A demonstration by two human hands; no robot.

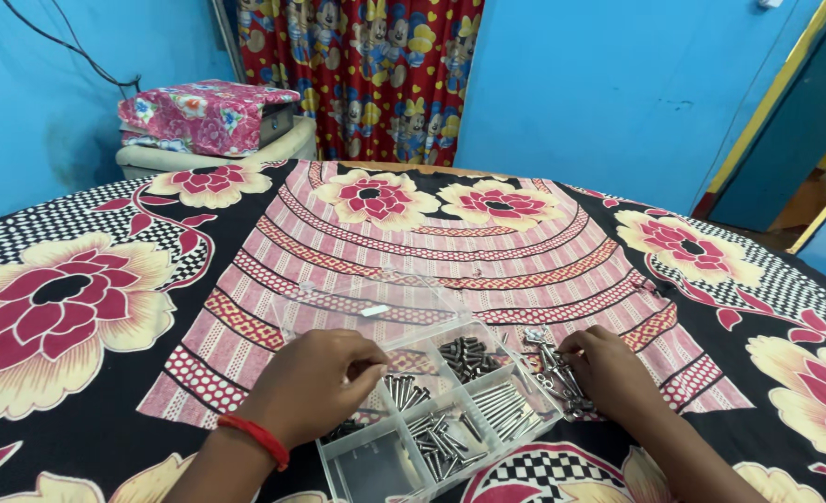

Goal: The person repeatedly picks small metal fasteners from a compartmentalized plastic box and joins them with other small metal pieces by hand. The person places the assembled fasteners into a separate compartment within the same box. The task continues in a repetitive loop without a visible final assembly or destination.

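Floral bedsheet [450,233] across bed. Clear compartment box [450,410] near centre, lid open, holding sorted screws [469,354]. Left hand [315,382] curled over box's left edge, grip undeterminable. Right hand [609,373] fingering loose screw pile [553,368] just right of box.

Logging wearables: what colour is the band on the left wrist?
Red wrist band, clearest in the head view.

The left hand [312,382] covers part of the clear compartment box [436,410], whose near corner the bottom edge cuts off, and the right hand's fingers [576,343] hide perhaps a screw among the loose pile [555,371], too small to tell.
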